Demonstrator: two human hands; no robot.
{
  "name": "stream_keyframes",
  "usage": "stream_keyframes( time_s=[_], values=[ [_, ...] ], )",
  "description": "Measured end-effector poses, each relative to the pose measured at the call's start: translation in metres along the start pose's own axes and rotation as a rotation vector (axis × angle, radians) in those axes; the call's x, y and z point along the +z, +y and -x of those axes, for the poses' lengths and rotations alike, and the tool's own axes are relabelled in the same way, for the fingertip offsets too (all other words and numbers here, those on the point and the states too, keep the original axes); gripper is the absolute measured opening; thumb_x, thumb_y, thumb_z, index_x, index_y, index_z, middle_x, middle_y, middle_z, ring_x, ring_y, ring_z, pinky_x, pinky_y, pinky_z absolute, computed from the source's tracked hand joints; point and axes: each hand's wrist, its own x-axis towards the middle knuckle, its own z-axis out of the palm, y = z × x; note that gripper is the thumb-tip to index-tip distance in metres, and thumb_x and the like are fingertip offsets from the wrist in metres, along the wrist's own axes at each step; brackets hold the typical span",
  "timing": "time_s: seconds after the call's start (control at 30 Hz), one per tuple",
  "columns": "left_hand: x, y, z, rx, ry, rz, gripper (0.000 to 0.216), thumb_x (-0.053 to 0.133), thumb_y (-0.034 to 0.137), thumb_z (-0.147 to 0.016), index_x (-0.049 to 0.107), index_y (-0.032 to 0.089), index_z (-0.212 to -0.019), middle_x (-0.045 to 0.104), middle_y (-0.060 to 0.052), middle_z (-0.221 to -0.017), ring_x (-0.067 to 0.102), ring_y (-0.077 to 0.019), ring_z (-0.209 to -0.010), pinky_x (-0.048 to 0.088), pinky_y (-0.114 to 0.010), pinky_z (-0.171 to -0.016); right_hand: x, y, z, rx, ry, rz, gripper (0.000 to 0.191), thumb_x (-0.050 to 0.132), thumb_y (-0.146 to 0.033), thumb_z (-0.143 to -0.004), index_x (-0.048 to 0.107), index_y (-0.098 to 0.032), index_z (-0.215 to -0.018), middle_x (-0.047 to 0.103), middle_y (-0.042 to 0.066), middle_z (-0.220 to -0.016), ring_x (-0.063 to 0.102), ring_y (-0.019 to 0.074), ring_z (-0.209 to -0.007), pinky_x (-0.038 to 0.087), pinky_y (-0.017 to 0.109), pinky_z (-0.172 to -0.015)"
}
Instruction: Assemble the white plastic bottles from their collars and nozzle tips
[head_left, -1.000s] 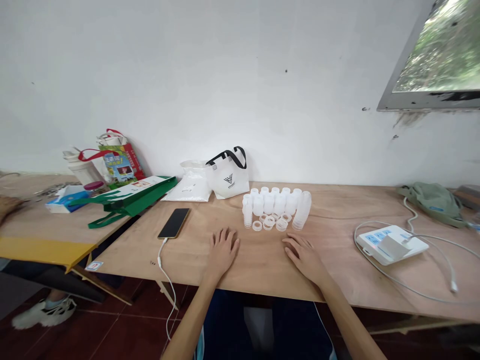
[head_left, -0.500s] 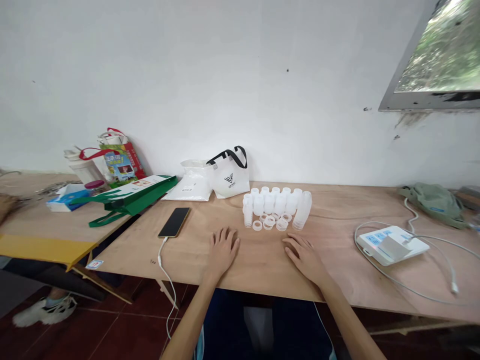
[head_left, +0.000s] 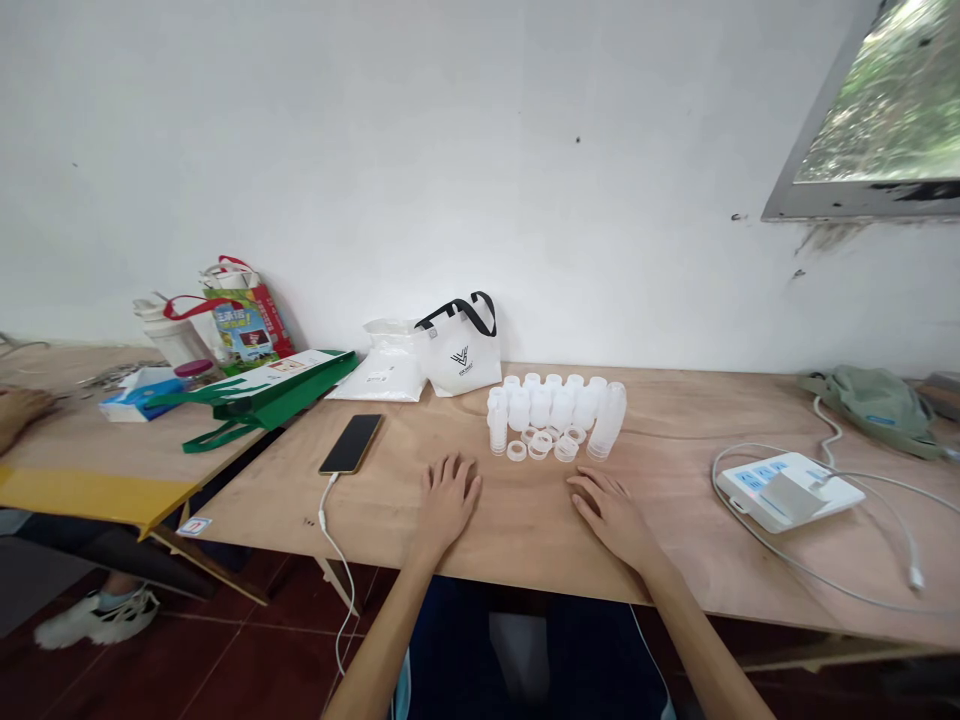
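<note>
My left hand (head_left: 448,500) lies palm down on the wooden table (head_left: 517,540), fingers stretched out, holding nothing. Also flat on the wood is my right hand (head_left: 611,512), its fingers apart and nothing in them. Beyond both hands stand several translucent white plastic bottles (head_left: 540,407) in close rows. A stack of clear caps or cups (head_left: 607,420) leans at their right end, and a narrower ribbed stack (head_left: 498,425) stands at their left end. Several loose clear rings (head_left: 538,444) lie in front of the bottles, just past my fingertips.
A phone (head_left: 351,444) on a white cable lies left. Behind it are a green bag (head_left: 277,400), a white plastic packet (head_left: 386,370) and a white tote (head_left: 465,355). At right are a white box (head_left: 787,490) with cables and a green cloth item (head_left: 874,405). Another person's hand (head_left: 22,410) rests far left.
The view has shifted slightly, moving everything a little to the right. At the far left, more of the other person's hand shows. My own hands stay in place on the table.
</note>
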Motion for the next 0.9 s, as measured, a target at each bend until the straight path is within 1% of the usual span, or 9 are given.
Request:
stream_keyframes(
  time_s=[0.23, 0.5, 0.6, 0.67, 0.77, 0.83, 0.9],
  values=[
    [0.003, -0.001, 0.0, 0.007, 0.032, 0.019, 0.04, 0.037, 0.04, -0.106, 0.059, 0.023, -0.136, 0.054, -0.015, -0.149, 0.045, -0.0325, -0.139, 0.031, -0.059, -0.117, 0.0, -0.001, 0.0, 0.001, 0.005, 0.01, 0.034, 0.042, -0.04, -0.103, 0.067, -0.03, -0.124, 0.062, 0.007, -0.14, 0.057, 0.0276, -0.131, 0.045, 0.052, -0.112],
    [0.002, 0.0, 0.0, 0.003, 0.021, 0.012, 0.039, 0.039, 0.039, -0.106, 0.058, 0.022, -0.136, 0.053, -0.014, -0.149, 0.045, -0.0325, -0.139, 0.031, -0.059, -0.117, -0.001, -0.001, 0.0, 0.009, -0.001, 0.009, 0.035, 0.04, -0.041, -0.103, 0.066, -0.029, -0.124, 0.062, 0.007, -0.14, 0.058, 0.0272, -0.131, 0.044, 0.051, -0.112],
    [0.0, -0.001, -0.001, 0.01, 0.04, 0.027, 0.037, 0.04, 0.038, -0.105, 0.059, 0.022, -0.132, 0.054, -0.014, -0.148, 0.046, -0.0323, -0.138, 0.033, -0.057, -0.115, -0.001, -0.001, 0.0, 0.005, -0.002, 0.007, 0.035, 0.04, -0.041, -0.104, 0.066, -0.029, -0.124, 0.063, 0.007, -0.14, 0.058, 0.027, -0.13, 0.045, 0.051, -0.111],
    [-0.003, 0.001, -0.002, -0.003, 0.057, 0.072, 0.035, 0.04, 0.037, -0.105, 0.06, 0.022, -0.129, 0.056, -0.014, -0.144, 0.052, -0.0316, -0.132, 0.038, -0.053, -0.112, 0.0, -0.001, 0.0, 0.003, 0.0, 0.007, 0.035, 0.04, -0.041, -0.104, 0.066, -0.03, -0.124, 0.062, 0.007, -0.14, 0.058, 0.027, -0.13, 0.045, 0.051, -0.111],
    [-0.011, 0.014, 0.0, -0.056, 0.03, 0.218, 0.034, 0.038, 0.037, -0.105, 0.059, 0.021, -0.128, 0.062, -0.012, -0.132, 0.065, -0.0272, -0.109, 0.051, -0.043, -0.095, 0.001, 0.0, 0.0, -0.002, 0.006, 0.012, 0.034, 0.041, -0.041, -0.103, 0.066, -0.03, -0.124, 0.062, 0.006, -0.141, 0.058, 0.0272, -0.13, 0.045, 0.051, -0.111],
    [-0.015, 0.03, 0.005, -0.059, -0.029, 0.304, 0.036, 0.036, 0.04, -0.106, 0.058, 0.022, -0.129, 0.063, -0.011, -0.128, 0.069, -0.0244, -0.096, 0.055, -0.038, -0.085, 0.002, 0.001, 0.0, -0.004, 0.013, 0.019, 0.034, 0.041, -0.04, -0.103, 0.067, -0.031, -0.123, 0.063, 0.006, -0.14, 0.058, 0.0273, -0.131, 0.045, 0.051, -0.111],
    [-0.019, 0.049, 0.009, -0.007, -0.08, 0.307, 0.039, 0.038, 0.045, -0.105, 0.055, 0.025, -0.135, 0.06, -0.011, -0.134, 0.07, -0.0253, -0.098, 0.055, -0.038, -0.086, 0.002, 0.001, 0.0, -0.008, 0.02, 0.021, 0.034, 0.041, -0.04, -0.104, 0.067, -0.03, -0.123, 0.063, 0.006, -0.141, 0.058, 0.0273, -0.131, 0.044, 0.051, -0.112]
  ],
)
